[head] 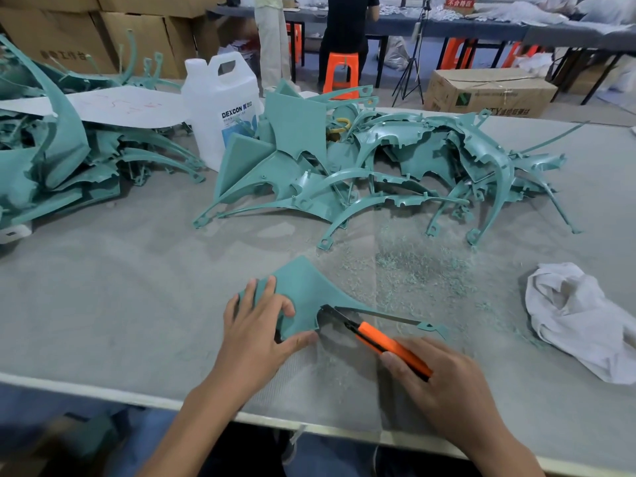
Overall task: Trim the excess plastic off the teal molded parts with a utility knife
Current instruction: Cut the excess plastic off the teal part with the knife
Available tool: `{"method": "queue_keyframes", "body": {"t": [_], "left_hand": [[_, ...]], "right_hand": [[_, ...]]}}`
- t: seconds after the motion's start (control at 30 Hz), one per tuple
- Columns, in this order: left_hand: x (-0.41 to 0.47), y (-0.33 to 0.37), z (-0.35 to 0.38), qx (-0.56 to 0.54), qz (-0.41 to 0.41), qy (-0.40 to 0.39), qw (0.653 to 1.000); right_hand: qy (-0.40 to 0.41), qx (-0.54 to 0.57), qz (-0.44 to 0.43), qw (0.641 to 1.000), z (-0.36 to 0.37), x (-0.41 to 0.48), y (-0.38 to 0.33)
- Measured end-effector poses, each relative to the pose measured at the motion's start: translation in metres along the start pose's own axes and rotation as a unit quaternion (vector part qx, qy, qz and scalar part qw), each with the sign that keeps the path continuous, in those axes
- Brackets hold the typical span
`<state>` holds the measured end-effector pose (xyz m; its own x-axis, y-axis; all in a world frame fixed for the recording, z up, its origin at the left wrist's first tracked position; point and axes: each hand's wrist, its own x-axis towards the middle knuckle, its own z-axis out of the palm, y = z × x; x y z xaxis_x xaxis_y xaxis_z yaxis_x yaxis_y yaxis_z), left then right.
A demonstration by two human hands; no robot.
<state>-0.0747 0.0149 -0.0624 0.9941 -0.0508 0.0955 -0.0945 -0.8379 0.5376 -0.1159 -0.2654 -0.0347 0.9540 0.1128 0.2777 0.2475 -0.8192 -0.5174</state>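
Observation:
A teal molded part (306, 290) with a long thin arm running right lies on the grey table near me. My left hand (260, 330) grips its left end, fingers over the top and thumb under the lower edge. My right hand (437, 380) holds an orange utility knife (389, 342). The knife's black tip sits at the inner curved edge of the part, beside my left thumb. Teal shavings (416, 266) are scattered just beyond the part.
A heap of teal parts (378, 166) fills the middle of the table, another heap (58, 149) lies at far left. A white jug (220, 98) stands between them. A white rag (581, 315) lies at right. People and orange stools are behind.

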Motion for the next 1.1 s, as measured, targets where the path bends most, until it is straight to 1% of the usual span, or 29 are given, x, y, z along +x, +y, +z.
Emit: {"method": "queue_keyframes", "body": {"t": [0.13, 0.3, 0.43, 0.47, 0.57, 0.7, 0.8, 0.87, 0.97, 1.03, 1.1], "left_hand": [[0.0, -0.001, 0.001, -0.004, 0.003, 0.007, 1.0], [-0.001, 0.0, 0.001, 0.0, 0.003, 0.011, 1.0], [0.0, 0.001, 0.001, 0.012, 0.002, 0.006, 1.0], [0.0, 0.002, 0.001, 0.013, 0.002, 0.004, 1.0], [-0.001, 0.003, 0.001, 0.017, 0.0, 0.003, 1.0], [-0.001, 0.004, 0.0, 0.028, -0.002, 0.002, 1.0], [-0.002, 0.007, -0.002, 0.034, -0.009, 0.011, 0.999], [-0.003, 0.01, -0.001, 0.058, -0.014, 0.032, 0.998], [-0.006, 0.017, -0.001, 0.124, -0.019, 0.077, 0.989], [-0.007, 0.019, 0.0, 0.146, -0.027, 0.085, 0.985], [-0.007, 0.018, 0.002, 0.153, -0.035, 0.079, 0.984]], "right_hand": [[-0.006, 0.026, 0.004, 1.0, -0.003, 0.0, -0.001], [-0.023, -0.005, -0.002, 1.0, -0.002, 0.0, -0.006], [0.015, -0.017, 0.015, 1.0, -0.001, 0.003, -0.008], [0.013, -0.011, 0.019, 1.0, 0.0, 0.002, -0.009], [-0.031, -0.017, 0.013, 0.999, 0.002, -0.001, -0.012], [0.009, -0.022, 0.029, 0.999, 0.003, 0.004, -0.014], [-0.005, -0.03, 0.029, 0.999, 0.002, 0.003, -0.017], [0.002, -0.033, 0.039, 0.999, 0.001, 0.002, -0.017], [-0.003, -0.043, 0.047, 0.998, 0.003, 0.001, -0.019], [-0.005, -0.047, 0.033, 0.998, 0.004, 0.0, -0.021], [0.007, -0.054, 0.047, 0.997, 0.003, 0.0, -0.02]]}}
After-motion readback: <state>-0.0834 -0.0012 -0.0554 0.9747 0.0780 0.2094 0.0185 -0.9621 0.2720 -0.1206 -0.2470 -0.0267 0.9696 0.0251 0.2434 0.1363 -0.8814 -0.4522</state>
